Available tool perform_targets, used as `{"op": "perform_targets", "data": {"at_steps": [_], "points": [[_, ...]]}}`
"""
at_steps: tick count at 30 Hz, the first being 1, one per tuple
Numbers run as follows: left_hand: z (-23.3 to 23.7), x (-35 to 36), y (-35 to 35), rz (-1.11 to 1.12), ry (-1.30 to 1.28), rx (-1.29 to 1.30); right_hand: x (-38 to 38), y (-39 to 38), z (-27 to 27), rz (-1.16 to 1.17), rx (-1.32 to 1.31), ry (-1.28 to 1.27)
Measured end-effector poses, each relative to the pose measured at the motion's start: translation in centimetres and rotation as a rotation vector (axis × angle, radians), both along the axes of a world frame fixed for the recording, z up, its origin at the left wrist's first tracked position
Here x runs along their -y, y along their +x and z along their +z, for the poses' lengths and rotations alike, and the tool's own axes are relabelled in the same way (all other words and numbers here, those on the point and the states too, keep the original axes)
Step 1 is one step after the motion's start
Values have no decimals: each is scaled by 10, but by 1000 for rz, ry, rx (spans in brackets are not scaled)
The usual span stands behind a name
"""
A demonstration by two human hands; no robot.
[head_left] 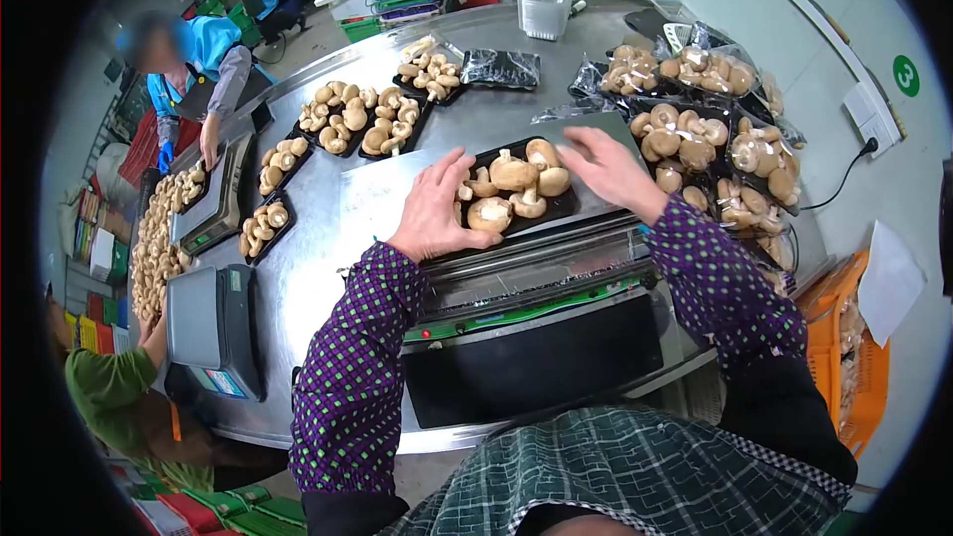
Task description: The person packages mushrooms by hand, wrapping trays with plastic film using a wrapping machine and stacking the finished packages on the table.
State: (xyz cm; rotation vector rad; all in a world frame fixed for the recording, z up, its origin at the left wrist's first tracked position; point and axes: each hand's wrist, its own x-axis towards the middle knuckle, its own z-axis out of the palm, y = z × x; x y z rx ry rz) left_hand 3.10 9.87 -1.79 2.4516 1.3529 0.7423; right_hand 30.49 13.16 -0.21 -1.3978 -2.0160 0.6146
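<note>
A black tray (564, 206) of light-brown mushrooms (513, 173) lies in front of me on the flat metal top of a wrapping machine (536, 288). My left hand (437, 206) grips the tray's left end, thumb along the near edge and fingertips at the far edge. At the opposite end is my right hand (613, 175), its fingers stretched out and apart close to the tray's far right corner. Nothing shows in the right hand. Several mushrooms sit in the tray, some with stems up.
Film-wrapped mushroom trays (685, 134) are piled on the right. Unwrapped trays (342, 117) stand at the left back, near a scale (211, 313) and a loose mushroom heap (154, 238). A clear container stack (545, 6) is behind. Co-workers flank the table; an orange crate (869, 377) stands right.
</note>
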Motion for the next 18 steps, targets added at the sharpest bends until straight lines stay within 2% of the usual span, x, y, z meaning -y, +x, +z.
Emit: {"op": "perform_targets", "data": {"at_steps": [2,3,6,7,15,17,18], "points": [[-2,-2,3,9,6,12,-2,-23,-19,108,-37,7],[-2,-2,3,1,-10,21,7,-37,-28,115,13,106],[-2,1,3,-45,-9,85,28,-34,-27,85,-10,85],[-4,0,3,-40,8,93,35,-35,-29,67,-9,197],[3,-7,4,-2,-6,112,23,-25,-21,67,-18,127],[-7,-6,4,136,-134,500,17,-20,-19,-3,-216,29],[-15,-9,5,222,-189,691,14,-20,-23,-8,-218,19]]}}
